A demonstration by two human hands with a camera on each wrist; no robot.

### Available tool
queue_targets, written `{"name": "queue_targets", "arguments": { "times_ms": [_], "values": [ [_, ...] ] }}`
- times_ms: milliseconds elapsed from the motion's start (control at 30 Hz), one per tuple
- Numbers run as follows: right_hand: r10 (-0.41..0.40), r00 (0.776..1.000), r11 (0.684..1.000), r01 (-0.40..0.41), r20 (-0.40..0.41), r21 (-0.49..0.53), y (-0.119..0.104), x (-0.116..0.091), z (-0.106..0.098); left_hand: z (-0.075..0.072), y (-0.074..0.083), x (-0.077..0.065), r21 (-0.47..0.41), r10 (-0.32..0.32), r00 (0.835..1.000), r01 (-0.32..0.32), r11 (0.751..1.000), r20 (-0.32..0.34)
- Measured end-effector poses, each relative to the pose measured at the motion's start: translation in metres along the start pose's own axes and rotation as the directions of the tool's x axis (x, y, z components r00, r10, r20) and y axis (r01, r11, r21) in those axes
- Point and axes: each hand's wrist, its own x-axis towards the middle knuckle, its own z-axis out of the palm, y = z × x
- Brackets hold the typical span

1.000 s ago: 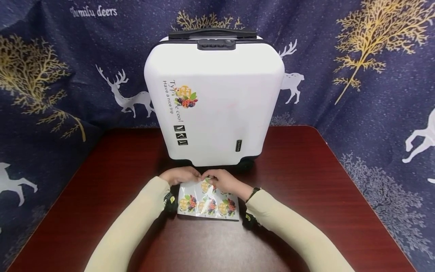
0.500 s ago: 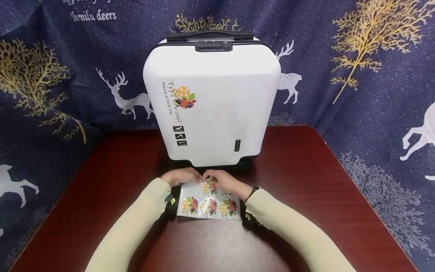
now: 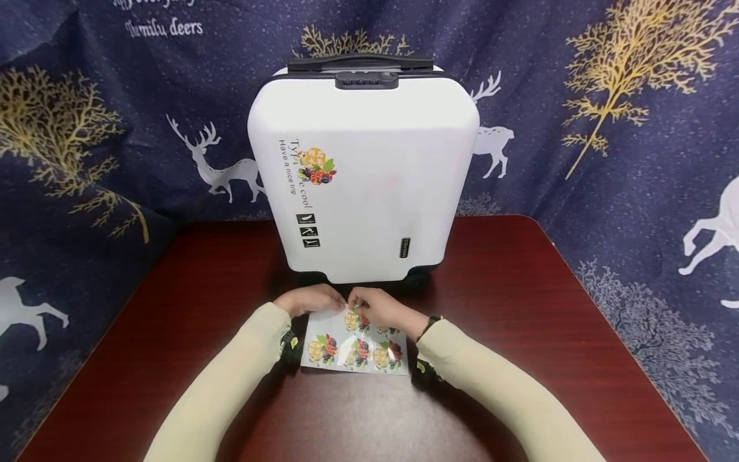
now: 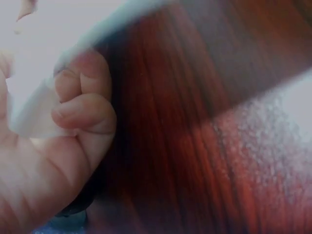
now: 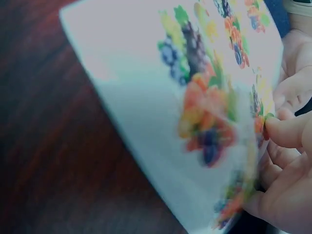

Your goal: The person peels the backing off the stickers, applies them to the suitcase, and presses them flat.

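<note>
A glossy white sticker sheet (image 3: 320,324) with several fruit stickers is held just over the table, in front of the suitcase. My left hand (image 3: 312,299) grips its far left edge; in the left wrist view curled fingers (image 4: 87,114) wrap round the white sheet (image 4: 36,105). My right hand (image 3: 378,307), beside the left fingertips, pinches at the far edge of a fruit sticker (image 3: 355,321). The right wrist view has the thumb (image 5: 287,132) on that sticker's leaf. Whether the sticker's edge is lifted, I cannot tell.
A white suitcase (image 3: 375,173) stands upright behind the hands, with one fruit sticker (image 3: 316,167) over its printed lettering. The dark red table (image 3: 369,417) extends around it. A blue deer-patterned cloth (image 3: 548,83) hangs behind.
Both hands stay nearly in place on the sheet. The right fingertips have moved slightly away from the left ones, and the sheet's near edge has tilted a little. The head view has shifted slightly.
</note>
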Motion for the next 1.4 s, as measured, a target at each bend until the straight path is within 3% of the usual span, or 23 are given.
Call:
{"name": "queue_targets", "arguments": {
  "times_ms": [467, 667, 933, 1400],
  "values": [
    [-0.009, 1.0, 1.0, 0.009, -0.015, -0.025, -0.0008, 0.0027, -0.0015, -0.0004, 0.0036, -0.0021, 0.009, 0.002, 1.0, -0.002, 1.0, -0.019],
    [-0.017, 1.0, 0.999, 0.016, -0.021, -0.041, -0.0026, 0.0012, -0.0034, 0.0004, 0.0033, -0.0027, 0.047, 0.0, 1.0, 0.002, 0.999, -0.025],
    [0.034, 0.999, 0.998, -0.035, -0.016, -0.051, -0.0016, 0.0021, -0.0044, 0.0019, 0.003, -0.0026, 0.116, 0.001, 0.999, 0.004, 0.993, -0.046],
    [0.06, 0.997, 0.997, -0.062, -0.041, -0.038, 0.0003, -0.0011, -0.0005, 0.0073, 0.0039, -0.0005, 0.196, 0.002, 0.991, 0.024, 0.98, -0.134]
  ]
}}
